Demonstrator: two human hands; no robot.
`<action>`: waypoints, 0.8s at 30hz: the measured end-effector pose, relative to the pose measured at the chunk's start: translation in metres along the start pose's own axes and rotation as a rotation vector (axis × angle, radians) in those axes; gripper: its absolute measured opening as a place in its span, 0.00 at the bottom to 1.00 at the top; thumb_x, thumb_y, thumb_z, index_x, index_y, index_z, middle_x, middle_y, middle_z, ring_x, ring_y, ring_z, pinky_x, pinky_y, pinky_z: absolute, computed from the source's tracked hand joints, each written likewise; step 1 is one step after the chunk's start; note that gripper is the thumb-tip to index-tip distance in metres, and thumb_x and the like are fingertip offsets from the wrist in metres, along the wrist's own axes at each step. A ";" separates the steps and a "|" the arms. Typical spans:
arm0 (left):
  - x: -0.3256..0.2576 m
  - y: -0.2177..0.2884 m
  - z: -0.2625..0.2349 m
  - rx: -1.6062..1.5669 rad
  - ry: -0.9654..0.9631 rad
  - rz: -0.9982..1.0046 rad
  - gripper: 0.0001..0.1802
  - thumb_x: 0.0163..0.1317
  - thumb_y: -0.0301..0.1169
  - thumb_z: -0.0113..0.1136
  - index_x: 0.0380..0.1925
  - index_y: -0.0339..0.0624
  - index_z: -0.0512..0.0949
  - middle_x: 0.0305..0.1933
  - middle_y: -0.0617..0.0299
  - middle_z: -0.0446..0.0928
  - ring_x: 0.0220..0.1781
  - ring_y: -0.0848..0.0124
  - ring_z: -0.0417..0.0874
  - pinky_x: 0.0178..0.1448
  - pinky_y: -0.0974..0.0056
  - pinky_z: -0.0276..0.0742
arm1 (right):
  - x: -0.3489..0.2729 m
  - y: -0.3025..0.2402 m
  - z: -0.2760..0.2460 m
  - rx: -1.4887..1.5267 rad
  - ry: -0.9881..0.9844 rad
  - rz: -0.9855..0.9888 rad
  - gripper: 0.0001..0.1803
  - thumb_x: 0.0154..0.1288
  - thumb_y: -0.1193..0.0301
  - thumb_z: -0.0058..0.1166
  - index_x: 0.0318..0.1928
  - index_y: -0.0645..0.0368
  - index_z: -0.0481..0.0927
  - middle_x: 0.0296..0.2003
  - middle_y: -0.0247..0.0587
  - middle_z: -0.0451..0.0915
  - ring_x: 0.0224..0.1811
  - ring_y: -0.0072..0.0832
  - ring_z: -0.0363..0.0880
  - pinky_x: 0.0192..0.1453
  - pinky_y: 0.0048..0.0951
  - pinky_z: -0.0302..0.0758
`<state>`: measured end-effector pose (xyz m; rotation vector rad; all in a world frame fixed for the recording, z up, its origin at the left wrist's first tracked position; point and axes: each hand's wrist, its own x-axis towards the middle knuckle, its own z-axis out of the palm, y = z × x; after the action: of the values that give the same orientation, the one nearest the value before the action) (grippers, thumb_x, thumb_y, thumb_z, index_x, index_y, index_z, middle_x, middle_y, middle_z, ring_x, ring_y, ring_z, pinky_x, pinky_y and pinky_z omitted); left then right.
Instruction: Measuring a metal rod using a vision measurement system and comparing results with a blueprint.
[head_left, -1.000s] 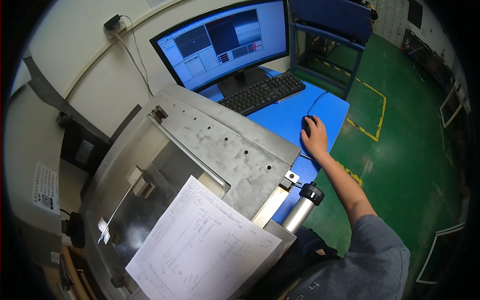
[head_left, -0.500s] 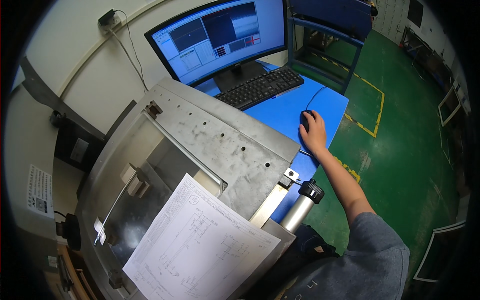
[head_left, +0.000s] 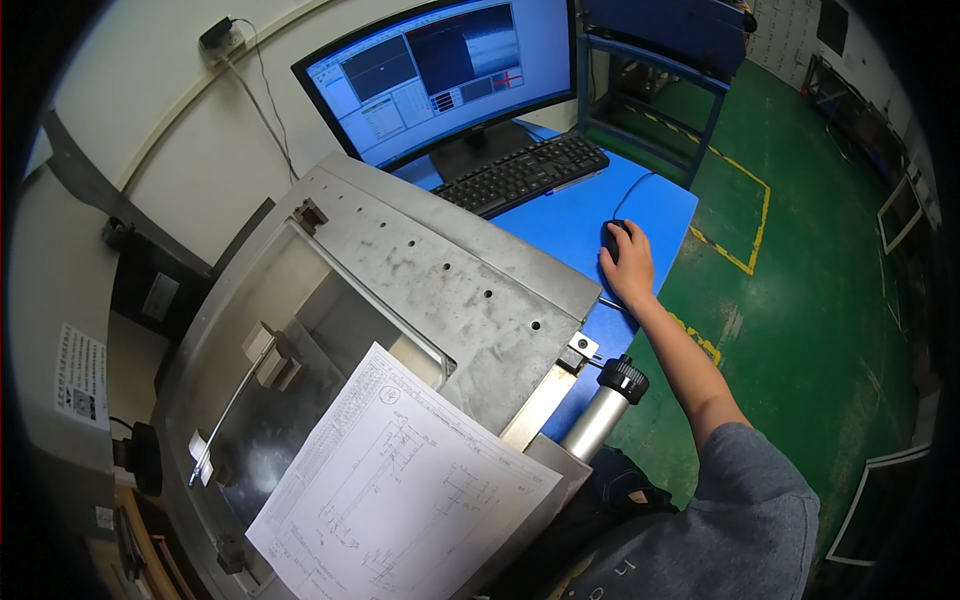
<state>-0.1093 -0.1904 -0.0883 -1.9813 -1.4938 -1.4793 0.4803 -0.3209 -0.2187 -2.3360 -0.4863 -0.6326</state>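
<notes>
On the blue tabletop (head_left: 565, 240), my right hand (head_left: 631, 268) rests over a black computer mouse (head_left: 608, 236), its fingers curved round it. My left hand is out of the picture. Beyond the mouse, a black keyboard (head_left: 520, 175) lies before a lit monitor (head_left: 385, 130) with several program windows. A sheet of paper with a line drawing (head_left: 400, 490) lies on the near part of a grey metal machine table (head_left: 420, 300). Over the table's glass area, a thin bent metal rod (head_left: 236, 402) spans two small pale blocks, one of them a holder (head_left: 262, 343).
A silver cylinder with a black ribbed knob (head_left: 624, 379) sticks out at the machine table's right corner, near my forearm. A dark machine column (head_left: 60, 300) stands at the left. Behind the desk is a blue metal frame (head_left: 650, 60); green floor (head_left: 790, 330) with yellow lines stretches right.
The view has shifted very slightly. My right hand stays on the mouse, and nothing else has visibly moved.
</notes>
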 end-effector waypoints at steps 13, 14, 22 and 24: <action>0.002 0.000 0.003 -0.111 -0.006 0.064 0.16 0.57 0.29 0.44 0.44 0.30 0.62 0.44 0.49 0.66 0.43 0.62 0.68 0.47 0.62 0.64 | 0.007 -0.009 -0.031 -0.066 0.078 -0.123 0.19 0.41 0.67 0.53 0.39 0.57 0.71 0.46 0.50 0.64 0.49 0.40 0.62 0.48 0.34 0.63; 0.001 -0.002 0.005 -0.122 -0.014 0.057 0.16 0.57 0.29 0.44 0.44 0.30 0.62 0.44 0.49 0.66 0.43 0.62 0.68 0.47 0.62 0.64 | 0.013 -0.011 -0.045 0.100 -0.037 -0.136 0.15 0.45 0.63 0.51 0.33 0.59 0.73 0.37 0.47 0.71 0.39 0.33 0.70 0.38 0.30 0.68; -0.001 -0.003 0.006 -0.180 0.048 -0.049 0.16 0.56 0.31 0.47 0.42 0.34 0.65 0.41 0.52 0.67 0.41 0.64 0.69 0.45 0.62 0.65 | -0.019 -0.067 -0.150 0.740 -1.386 0.389 0.21 0.54 0.54 0.44 0.28 0.62 0.73 0.19 0.32 0.72 0.18 0.21 0.74 0.20 0.18 0.68; -0.001 -0.007 0.007 -0.187 0.066 -0.029 0.15 0.56 0.31 0.48 0.42 0.35 0.65 0.41 0.53 0.67 0.41 0.64 0.69 0.44 0.62 0.65 | -0.026 -0.069 -0.152 0.816 -1.432 0.404 0.19 0.52 0.57 0.47 0.33 0.62 0.71 0.20 0.33 0.72 0.20 0.21 0.74 0.19 0.18 0.68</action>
<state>-0.1110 -0.1835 -0.0945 -1.9977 -1.4089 -1.7370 0.3781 -0.3796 -0.0976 -1.6148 -0.6377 1.3050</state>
